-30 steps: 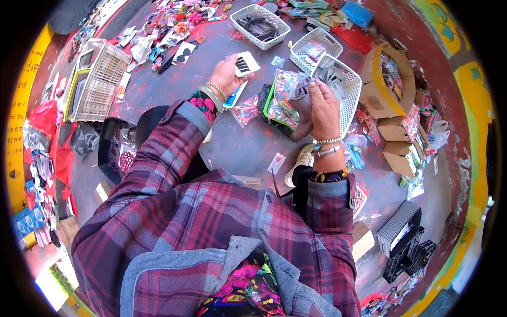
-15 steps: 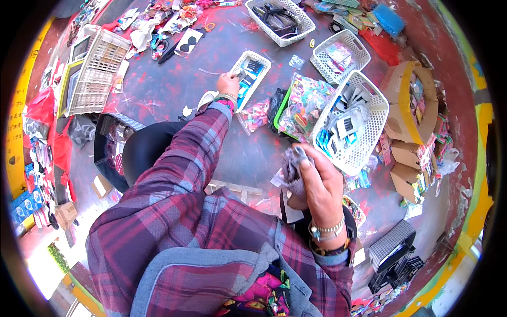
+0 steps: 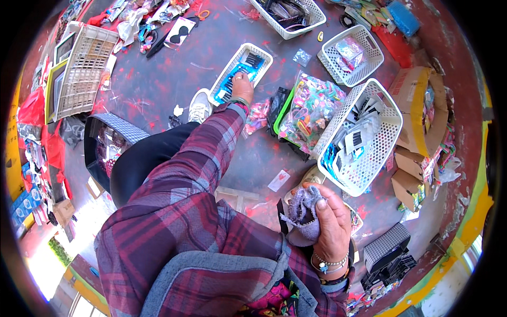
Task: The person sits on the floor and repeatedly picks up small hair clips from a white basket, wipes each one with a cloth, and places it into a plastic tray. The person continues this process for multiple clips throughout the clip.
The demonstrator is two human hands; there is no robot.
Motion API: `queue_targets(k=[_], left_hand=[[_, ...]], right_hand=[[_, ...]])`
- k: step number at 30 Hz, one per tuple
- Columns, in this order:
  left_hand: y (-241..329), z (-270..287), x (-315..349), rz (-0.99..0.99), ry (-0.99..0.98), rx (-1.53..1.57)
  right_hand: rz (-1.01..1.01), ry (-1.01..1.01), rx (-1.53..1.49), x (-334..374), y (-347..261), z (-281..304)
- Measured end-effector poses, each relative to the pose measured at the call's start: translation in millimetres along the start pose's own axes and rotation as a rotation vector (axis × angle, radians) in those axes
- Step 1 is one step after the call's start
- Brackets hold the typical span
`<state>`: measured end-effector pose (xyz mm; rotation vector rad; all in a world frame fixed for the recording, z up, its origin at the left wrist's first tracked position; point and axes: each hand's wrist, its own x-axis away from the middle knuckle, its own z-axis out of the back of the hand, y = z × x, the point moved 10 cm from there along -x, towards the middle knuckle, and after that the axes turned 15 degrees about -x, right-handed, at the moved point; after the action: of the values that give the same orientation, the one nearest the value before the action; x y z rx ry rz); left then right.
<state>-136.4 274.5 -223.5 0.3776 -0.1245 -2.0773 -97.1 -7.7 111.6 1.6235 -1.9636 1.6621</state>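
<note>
My left hand [image 3: 242, 86] reaches into a narrow white plastic basket [image 3: 215, 91]. Its fingers are closed and point down against the blue cards [image 3: 252, 60] with dark strips that lie in the basket; whatever they grip is hidden. Close to my body, my right hand [image 3: 331, 219] is wrapped round a bunched grey-purple cloth [image 3: 304, 215], with the thumb pressed on its upper edge. Just beyond that hand, a larger white basket [image 3: 390, 115] holds white and blue carded packets [image 3: 353, 138].
A green-rimmed tray [image 3: 282, 113] bears bags of colourful small items. Two more white baskets, one with pink packets [image 3: 349, 50] and one with dark packets [image 3: 285, 13], stand farther off. Cardboard boxes [image 3: 409, 111] are at right; a beige crate [image 3: 87, 71] stands at left.
My left hand has moved right and slightly down, deeper over the narrow basket, which now sits more tilted. My right hand has come lower with the cloth, which shows more fully.
</note>
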Motion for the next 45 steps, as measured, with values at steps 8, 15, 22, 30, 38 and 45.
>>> queue_targets(k=[8, 15, 22, 30, 38, 45], left_hand=[[-6.1, -13.1, -3.3, -0.077, -0.171, -0.083], [-22.7, -37.2, -16.3, -0.062, -0.346, -0.163], [118.8, 140.5, -68.6, -0.339, 0.256, 0.277], [355.8, 225.5, 74.8, -1.388, -0.231, 0.249], [382.6, 151.9, 137.8, -1.568, -0.356, -0.309], [383.9, 157.4, 137.6, -1.603, -0.457, -0.266]], right_hand=[[0.011, 0.006, -0.023, 4.1, -1.0, 1.9], [-0.032, -0.046, -0.006, 8.1, 1.2, -1.8], [0.064, -0.3, 0.498, 25.9, 9.3, -18.1], [0.465, -0.409, 0.935, 46.1, 10.0, -21.7], [0.482, -0.366, 0.886, 52.5, -0.2, -10.6], [0.521, -0.386, 0.926, 52.1, 2.9, -9.2]])
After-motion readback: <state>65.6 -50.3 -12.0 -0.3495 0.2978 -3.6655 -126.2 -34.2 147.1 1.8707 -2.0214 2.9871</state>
